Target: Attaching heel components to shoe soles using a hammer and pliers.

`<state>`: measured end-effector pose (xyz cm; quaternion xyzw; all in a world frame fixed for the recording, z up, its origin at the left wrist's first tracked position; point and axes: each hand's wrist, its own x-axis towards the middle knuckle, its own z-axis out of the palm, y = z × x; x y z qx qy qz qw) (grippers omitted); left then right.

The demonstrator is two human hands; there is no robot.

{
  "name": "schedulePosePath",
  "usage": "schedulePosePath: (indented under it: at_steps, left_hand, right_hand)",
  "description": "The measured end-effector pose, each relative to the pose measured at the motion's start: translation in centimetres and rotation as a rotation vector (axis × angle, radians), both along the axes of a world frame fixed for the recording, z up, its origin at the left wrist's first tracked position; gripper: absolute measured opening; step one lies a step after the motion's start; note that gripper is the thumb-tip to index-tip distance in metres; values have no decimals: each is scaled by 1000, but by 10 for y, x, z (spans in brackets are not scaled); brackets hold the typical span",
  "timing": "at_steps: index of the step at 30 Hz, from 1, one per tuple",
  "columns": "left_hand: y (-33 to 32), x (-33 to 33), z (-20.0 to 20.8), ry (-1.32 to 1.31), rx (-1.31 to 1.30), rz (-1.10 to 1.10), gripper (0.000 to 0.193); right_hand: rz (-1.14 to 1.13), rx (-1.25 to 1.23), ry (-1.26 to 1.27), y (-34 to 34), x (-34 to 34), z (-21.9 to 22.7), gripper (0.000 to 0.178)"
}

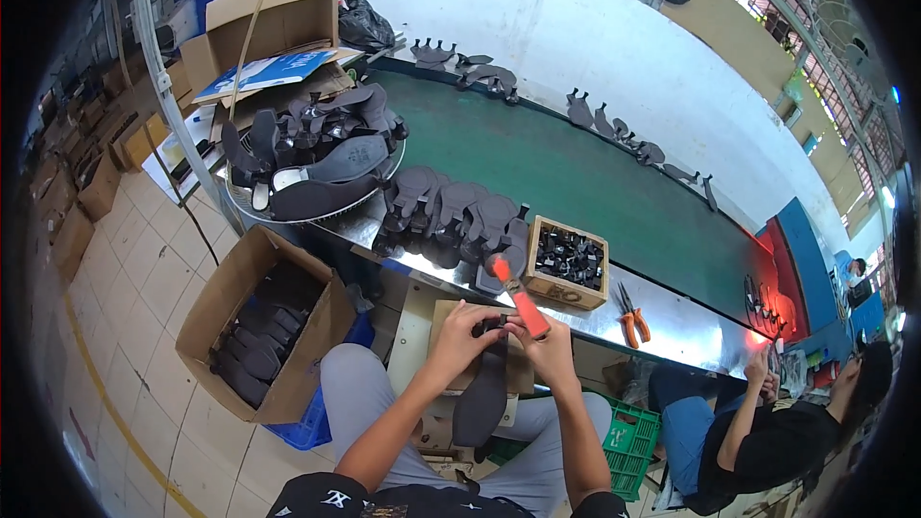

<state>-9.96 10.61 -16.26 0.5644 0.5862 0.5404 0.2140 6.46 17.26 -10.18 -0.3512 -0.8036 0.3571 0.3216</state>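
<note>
Left hand (464,334) and right hand (546,347) are both pinching a matte, paddle-shaped sole (482,401) by its narrow end, just off the bench's (683,328) shiny near edge. Right one's also clutching an orange-handled hammer (525,309). Squarish wooden box (554,288) of glossy black bits (568,257) sits along that edge.

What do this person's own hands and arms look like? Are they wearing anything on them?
The left hand and right hand are ordinary human hands, with no gloves visible. The forearms are uncovered, with no cables on them. Above them come short black sleeves; the left one bears a white marking.
</note>
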Motion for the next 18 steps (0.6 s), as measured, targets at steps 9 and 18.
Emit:
schedulePosePath:
  at_steps: [9,18]
  left_hand:
    - [5,-7,12,67,-181,-27,22]
    - [0,-9,28,-225,-96,-197,28]
  right_hand:
    - [105,334,-53,-9,6,15,21]
    - [-31,-353,280,-77,40,44,44]
